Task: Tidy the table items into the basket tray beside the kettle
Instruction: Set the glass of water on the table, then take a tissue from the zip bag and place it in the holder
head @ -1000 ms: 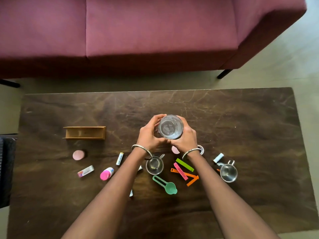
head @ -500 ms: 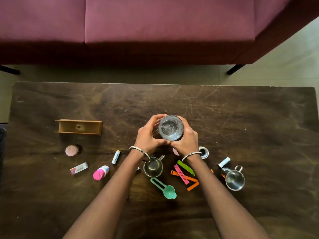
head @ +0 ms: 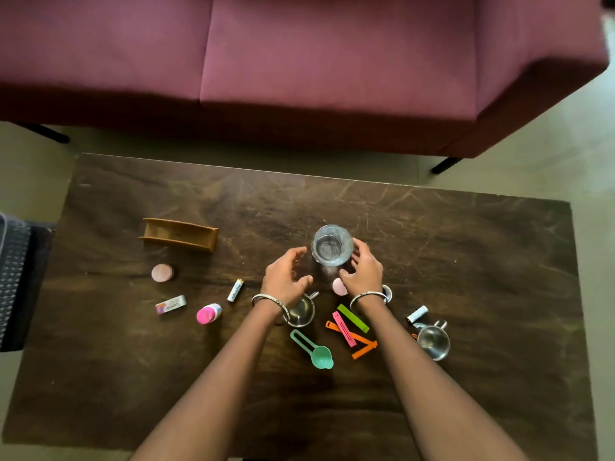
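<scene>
Glass tumbler (head: pixel 332 245) stands upright near the middle of the table (head: pixel 466 244), mouth up; contents cannot be told from straight above.

Left hand (head: pixel 286 277): open, fingers loosely curved, clearly apart from the glass on its left side. Right hand (head: pixel 364 269): open too, fingers spread just beside the glass's right wall; contact cannot be told. Neither grips anything.

Handling, judged: rigid, smooth, probably slippery, breakable, moderate weight. Best hold is one hand wrapped round the wall below the rim, the other under the base for a longer carry. Avoid pinching the rim.

Surroundings: pink disc (head: pixel 339 287) lies by the right thumb, close to the glass on its near side. Steel cup (head: pixel 299 311) sits partly under the left wrist and could be knocked by a careless arm. Second steel cup (head: pixel 432 341) lies toward the right edge. Green scoop (head: pixel 312 349) and coloured clips (head: pixel 351 327) lie nearer the front edge. Battery (head: pixel 235 290), pink-capped bottle (head: pixel 208 313) and wooden holder (head: pixel 179 235) lie toward the left edge.

Basket tray and kettle: not in view. Dark woven object (head: pixel 13 277) past the left edge cannot be identified.
</scene>
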